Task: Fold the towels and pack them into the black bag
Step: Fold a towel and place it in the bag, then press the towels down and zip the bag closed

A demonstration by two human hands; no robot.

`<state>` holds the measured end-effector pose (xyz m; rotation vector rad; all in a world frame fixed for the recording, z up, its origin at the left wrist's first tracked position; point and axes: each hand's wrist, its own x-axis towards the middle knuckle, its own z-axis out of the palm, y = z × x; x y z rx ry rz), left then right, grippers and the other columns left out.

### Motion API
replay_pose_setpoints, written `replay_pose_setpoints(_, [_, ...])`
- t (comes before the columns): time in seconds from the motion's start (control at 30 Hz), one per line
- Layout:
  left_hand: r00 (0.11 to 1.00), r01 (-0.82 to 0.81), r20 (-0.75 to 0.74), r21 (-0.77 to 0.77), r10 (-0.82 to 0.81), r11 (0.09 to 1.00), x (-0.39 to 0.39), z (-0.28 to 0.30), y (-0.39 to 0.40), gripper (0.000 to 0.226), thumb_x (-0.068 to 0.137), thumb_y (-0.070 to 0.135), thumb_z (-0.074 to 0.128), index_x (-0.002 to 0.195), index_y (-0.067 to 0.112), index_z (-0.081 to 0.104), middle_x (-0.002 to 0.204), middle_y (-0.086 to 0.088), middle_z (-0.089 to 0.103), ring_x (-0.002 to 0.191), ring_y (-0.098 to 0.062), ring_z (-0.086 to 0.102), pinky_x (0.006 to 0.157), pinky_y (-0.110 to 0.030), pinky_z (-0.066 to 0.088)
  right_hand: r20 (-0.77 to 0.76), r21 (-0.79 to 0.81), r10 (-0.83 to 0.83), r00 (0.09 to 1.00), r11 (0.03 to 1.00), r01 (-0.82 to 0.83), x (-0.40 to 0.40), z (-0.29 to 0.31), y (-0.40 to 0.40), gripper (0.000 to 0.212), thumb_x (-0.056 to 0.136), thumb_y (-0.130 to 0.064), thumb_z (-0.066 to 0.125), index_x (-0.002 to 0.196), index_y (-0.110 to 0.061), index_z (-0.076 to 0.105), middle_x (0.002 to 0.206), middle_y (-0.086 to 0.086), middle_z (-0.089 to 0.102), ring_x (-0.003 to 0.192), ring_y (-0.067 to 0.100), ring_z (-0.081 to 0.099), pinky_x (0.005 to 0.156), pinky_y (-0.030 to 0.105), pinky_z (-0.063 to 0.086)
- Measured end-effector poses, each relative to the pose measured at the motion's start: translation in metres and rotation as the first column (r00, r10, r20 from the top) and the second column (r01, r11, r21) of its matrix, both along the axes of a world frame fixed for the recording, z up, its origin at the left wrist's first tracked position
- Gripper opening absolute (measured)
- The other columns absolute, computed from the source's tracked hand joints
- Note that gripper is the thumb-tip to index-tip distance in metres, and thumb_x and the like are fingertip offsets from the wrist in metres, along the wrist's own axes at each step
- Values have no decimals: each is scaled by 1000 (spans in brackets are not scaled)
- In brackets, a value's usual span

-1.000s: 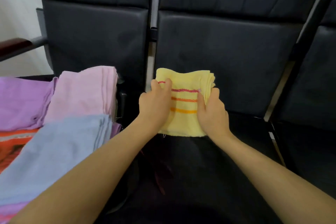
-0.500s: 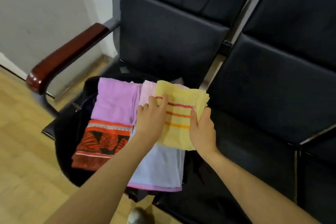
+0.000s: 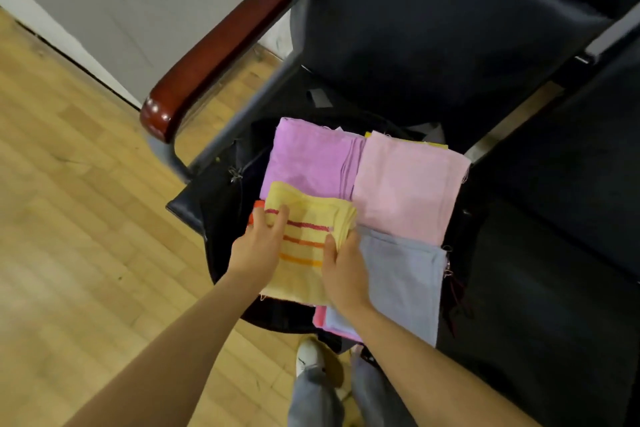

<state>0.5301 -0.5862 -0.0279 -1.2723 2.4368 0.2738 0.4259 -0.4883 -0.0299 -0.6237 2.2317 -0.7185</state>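
yellow towel (image 3: pixel 304 246) red/orange stripes | purple towel (image 3: pixel 308 156) | pink towel (image 3: pixel 405 184) | blk bag (image 3: pixel 221 191)

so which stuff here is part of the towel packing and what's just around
Job: yellow striped towel held by left hand and right hand; purple towel; pink towel; blue towel; black bag.
Around: chair armrest; wooden floor.
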Motion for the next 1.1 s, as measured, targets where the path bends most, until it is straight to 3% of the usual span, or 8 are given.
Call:
replay_pose_setpoints(0.17, [985,132,129,-136,-114,982,15,-28,-13,59,92,26,56,145,19,30,141,-14,34,117,-32,45,96,-38,41,-428,223,300,852,949,-222,6,-36,-6,63,81,-17,66,135,3,41,132,19,50,113,33,57,94,40,47])
replay_pose_setpoints(0.3, [962,212,182,-14,-206,977,7,-36,-20,58,100,21,34,149,10,6,157,-13,-10,145,-33,-2,116,-44,10,-622,145,419,662,892,-428,-10,-40,-22,58,79,-3,32,137,-1,34,138,14,36,120,33,51,98,42,46])
replay_pose_setpoints(0.43, [959,224,173,25,-225,974,5,-41,-27,57,101,21,28,150,9,1,157,-11,-16,146,-28,-10,118,-44,4,-647,126,593,480,704,-699,-11,-43,-38,49,86,-13,34,135,-14,38,139,5,44,127,27,38,105,38,35])
replay_pose_setpoints(0.63, [960,271,86,-28,-267,962,18,-48,-35,64,96,24,48,150,11,16,159,-7,-5,147,-27,5,117,-46,9,-462,309,684,564,720,-621,-9,-66,-26,59,89,-29,41,145,-12,36,151,14,35,138,31,29,112,43,26])
replay_pose_setpoints(0.77, [955,293,-52,9,-292,956,35,-51,-48,67,69,25,77,127,9,50,145,-13,43,124,-31,52,102,-46,39,-482,404,679,553,733,-547,8,-61,-36,65,87,-37,40,147,-11,34,153,14,29,141,34,26,113,48,20])
replay_pose_setpoints(0.87, [896,404,-174,-71,-410,912,53,-52,-67,44,80,20,53,121,4,46,129,-15,58,107,-28,64,94,-37,33,-567,361,643,515,756,-547,33,-56,-50,55,80,-26,49,133,-11,46,140,10,49,129,32,38,108,48,21])
replay_pose_setpoints(1.0, [825,543,-97,-136,-556,829,59,-50,-102,37,73,16,63,107,3,58,107,-12,67,104,-25,64,94,-35,29,-569,305,572,591,814,-495,62,-59,-62,38,79,-38,56,112,-20,58,116,1,60,101,23,51,88,40,34])
replay_pose_setpoints(1.1, [752,639,152,68,-641,766,63,-48,-108,49,87,30,53,131,9,45,136,-9,50,139,-27,29,112,-43,14,-436,338,543,717,838,-429,74,-67,-58,52,83,-51,39,123,-23,57,131,2,55,111,27,57,93,46,42])
